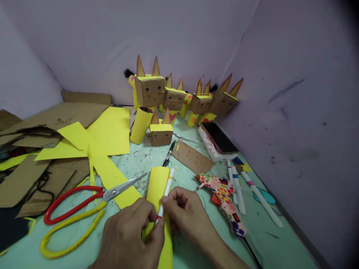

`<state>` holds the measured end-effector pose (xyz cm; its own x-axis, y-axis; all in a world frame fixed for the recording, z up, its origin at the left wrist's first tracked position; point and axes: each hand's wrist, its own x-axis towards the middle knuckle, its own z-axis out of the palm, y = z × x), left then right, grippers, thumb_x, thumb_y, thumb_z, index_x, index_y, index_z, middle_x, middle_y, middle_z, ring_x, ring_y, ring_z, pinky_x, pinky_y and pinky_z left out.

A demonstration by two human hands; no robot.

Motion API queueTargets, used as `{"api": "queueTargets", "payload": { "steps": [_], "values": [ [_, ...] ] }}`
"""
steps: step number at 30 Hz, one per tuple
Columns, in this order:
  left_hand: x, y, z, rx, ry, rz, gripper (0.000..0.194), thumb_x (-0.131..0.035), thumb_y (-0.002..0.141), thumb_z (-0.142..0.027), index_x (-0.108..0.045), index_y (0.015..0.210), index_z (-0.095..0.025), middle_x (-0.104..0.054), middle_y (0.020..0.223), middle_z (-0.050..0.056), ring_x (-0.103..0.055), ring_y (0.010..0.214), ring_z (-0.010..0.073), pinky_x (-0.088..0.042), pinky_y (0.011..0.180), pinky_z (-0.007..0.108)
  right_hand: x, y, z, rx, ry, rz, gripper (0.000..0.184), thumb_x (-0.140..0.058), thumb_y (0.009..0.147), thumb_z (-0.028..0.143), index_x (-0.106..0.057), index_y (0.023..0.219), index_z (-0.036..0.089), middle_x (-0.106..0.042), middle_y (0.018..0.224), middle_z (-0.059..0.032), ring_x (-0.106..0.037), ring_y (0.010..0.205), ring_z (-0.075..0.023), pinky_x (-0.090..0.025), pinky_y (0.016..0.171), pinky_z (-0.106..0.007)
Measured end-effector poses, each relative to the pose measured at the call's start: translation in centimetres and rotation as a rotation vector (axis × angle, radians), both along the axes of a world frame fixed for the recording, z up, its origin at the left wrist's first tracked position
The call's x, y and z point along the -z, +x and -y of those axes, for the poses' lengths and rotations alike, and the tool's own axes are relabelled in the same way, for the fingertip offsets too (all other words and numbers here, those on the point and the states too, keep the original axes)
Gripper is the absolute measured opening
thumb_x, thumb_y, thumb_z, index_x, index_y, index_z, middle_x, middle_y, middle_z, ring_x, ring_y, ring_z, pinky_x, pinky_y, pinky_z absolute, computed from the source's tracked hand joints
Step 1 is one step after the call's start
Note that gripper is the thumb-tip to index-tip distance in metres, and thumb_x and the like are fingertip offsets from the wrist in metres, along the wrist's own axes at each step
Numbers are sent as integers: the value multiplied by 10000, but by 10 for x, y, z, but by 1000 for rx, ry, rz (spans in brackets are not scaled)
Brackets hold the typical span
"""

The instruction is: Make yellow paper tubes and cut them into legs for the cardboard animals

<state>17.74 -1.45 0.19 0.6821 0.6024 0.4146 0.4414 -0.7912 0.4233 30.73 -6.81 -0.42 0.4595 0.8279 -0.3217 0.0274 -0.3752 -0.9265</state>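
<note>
A white marker pen (169, 181) with orange and red bands lies slanted over a curved strip of yellow paper (157, 181). My left hand (133, 231) is closed, its thumb and finger pinching the marker's near end. Higher up the same pen, my right hand (189, 213) has its thumb and fingers closed on the barrel, with the lower fingers against the paper's right edge. Whether the marker's cap is on cannot be made out. Just past the paper's far end lies a black pen (169, 153). To the right rests a glue gun (221, 198) with a flowered covering.
Large scissors (113, 193) lie left of my hands, beside yellow sheets (109, 130) and cardboard pieces (81, 112). Cardboard-headed yellow figures (151, 91) stand along the back wall, near a yellow tube (141, 125). At right are a phone (219, 137) and several loose markers (262, 200).
</note>
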Motion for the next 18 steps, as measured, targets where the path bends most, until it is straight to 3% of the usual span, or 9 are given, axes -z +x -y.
{"api": "queueTargets", "payload": {
  "steps": [4,9,11,15,18],
  "values": [
    [-3,1,4,-59,-118,-44,250,-458,813,-300,-407,583,-219,-306,451,-73,-385,398,93,-276,401,217,3,7,1,-66,41,-91,223,-500,761,339,-502,601,184,-473,444,47,-415,368,-81,-319,410,-209],
    [-10,0,4,-67,-322,-61,315,-445,827,-349,-372,554,-208,-314,446,-73,-332,399,80,-250,422,228,-1,17,-5,20,23,-101,121,-486,775,238,-544,690,175,-510,518,42,-458,410,-88,-356,430,-207],
    [-13,-1,4,-67,-363,-74,334,-434,831,-374,-360,551,-208,-310,449,-70,-336,408,82,-242,428,233,-7,21,-9,55,52,-4,105,-483,783,214,-579,798,174,-577,625,17,-519,495,-108,-389,475,-221],
    [-15,-3,2,-54,-379,-86,343,-412,840,-391,-354,555,-209,-315,460,-65,-341,422,89,-246,437,239,-16,29,-21,65,117,347,285,-479,787,144,-610,1036,187,-651,1038,-56,-582,781,-159,-437,687,-295],
    [-14,-6,2,-45,-382,-109,344,-393,850,-392,-351,561,-211,-324,467,-62,-351,428,93,-254,440,238,-13,32,-28,10,103,382,405,-476,782,111,-577,1164,197,-640,1101,-63,-575,812,-170,-432,735,-318]
  ]
}}
